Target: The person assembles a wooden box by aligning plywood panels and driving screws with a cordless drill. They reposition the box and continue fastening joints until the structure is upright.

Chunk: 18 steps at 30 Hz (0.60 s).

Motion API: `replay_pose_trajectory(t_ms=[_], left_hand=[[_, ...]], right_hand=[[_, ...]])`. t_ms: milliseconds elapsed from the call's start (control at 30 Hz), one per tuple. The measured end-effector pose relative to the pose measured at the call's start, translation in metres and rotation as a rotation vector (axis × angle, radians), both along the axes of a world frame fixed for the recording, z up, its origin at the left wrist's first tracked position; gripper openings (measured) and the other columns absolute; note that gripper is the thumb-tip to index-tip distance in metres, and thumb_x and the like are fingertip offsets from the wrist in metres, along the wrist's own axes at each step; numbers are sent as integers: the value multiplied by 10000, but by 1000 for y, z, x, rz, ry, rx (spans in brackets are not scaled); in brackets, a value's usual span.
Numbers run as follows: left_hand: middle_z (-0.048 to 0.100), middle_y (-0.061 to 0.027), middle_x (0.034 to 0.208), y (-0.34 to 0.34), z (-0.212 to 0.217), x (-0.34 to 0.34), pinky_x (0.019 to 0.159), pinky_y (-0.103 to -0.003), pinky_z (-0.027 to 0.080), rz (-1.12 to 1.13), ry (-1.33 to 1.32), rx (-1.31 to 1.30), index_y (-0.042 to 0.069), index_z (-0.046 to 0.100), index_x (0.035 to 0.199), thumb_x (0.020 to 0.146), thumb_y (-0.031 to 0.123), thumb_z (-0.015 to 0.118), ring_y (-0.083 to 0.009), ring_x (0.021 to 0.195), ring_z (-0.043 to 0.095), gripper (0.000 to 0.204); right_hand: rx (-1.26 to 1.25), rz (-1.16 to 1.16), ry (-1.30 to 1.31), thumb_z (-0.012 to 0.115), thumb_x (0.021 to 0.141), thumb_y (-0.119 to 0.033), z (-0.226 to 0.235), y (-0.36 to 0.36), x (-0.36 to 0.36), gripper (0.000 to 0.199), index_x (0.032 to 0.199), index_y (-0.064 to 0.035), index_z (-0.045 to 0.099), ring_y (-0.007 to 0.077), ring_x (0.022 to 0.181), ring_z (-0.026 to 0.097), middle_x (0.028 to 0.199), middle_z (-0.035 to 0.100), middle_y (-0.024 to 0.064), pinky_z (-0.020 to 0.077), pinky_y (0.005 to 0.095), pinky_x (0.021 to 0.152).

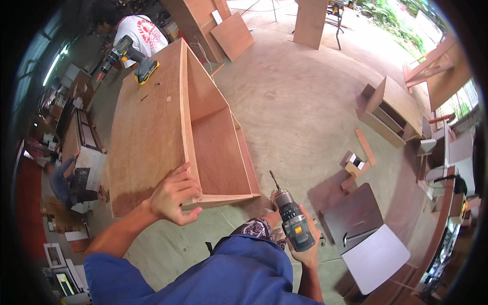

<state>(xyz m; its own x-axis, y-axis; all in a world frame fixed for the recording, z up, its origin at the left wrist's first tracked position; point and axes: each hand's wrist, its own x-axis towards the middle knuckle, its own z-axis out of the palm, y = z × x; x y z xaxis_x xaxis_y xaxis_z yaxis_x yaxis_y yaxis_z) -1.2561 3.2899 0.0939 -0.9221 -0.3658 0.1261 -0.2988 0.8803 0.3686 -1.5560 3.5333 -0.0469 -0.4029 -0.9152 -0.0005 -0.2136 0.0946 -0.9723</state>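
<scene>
A plywood cabinet point(147, 137) with an open, divided front stands in front of me to the left. My left hand point(178, 195) grips its near corner, fingers bent over the front edge and thumb apart. In my right hand point(308, 243) is a cordless drill point(293, 218), held beside the cabinet with its long bit pointing away from me. The bit touches nothing. A second cordless drill point(127, 57) rests on the far end of the cabinet top, its yellow-edged battery down. Two dark screws point(145, 97) lie near it.
On the right, a hammer point(361, 235) lies on a dark and white panel point(376, 259). Wood strips point(365, 146) and a small carton point(356, 165) are on the floor nearby. A smaller cabinet point(391, 112) stands farther right. One person point(142, 35) is behind the cabinet, another point(63, 183) at far left.
</scene>
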Motion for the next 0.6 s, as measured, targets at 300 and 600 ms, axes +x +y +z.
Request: replay_pose_trajectory(t_ms=[300,600], left_hand=[[645,-89,931,-16,4,11,1098,-524,505,-28,111,118,38,617,831,848,385,743,-276,931,655,370],[692,-74,1120,-16,0,20,1182,-516,411,177,82,56,69,709,981,935,492,651,-243,1120,630,429]], right_hand=[[265,130,147,831,713,-79,-25,-78,-62,821,1488,-78,562,291,947,794,1046,779,195,607,389,843],[463,186,344,725,695,14,-33,-143,-143,757,1440,-57,608,268,898,790,1046,782,207,592,369,812]])
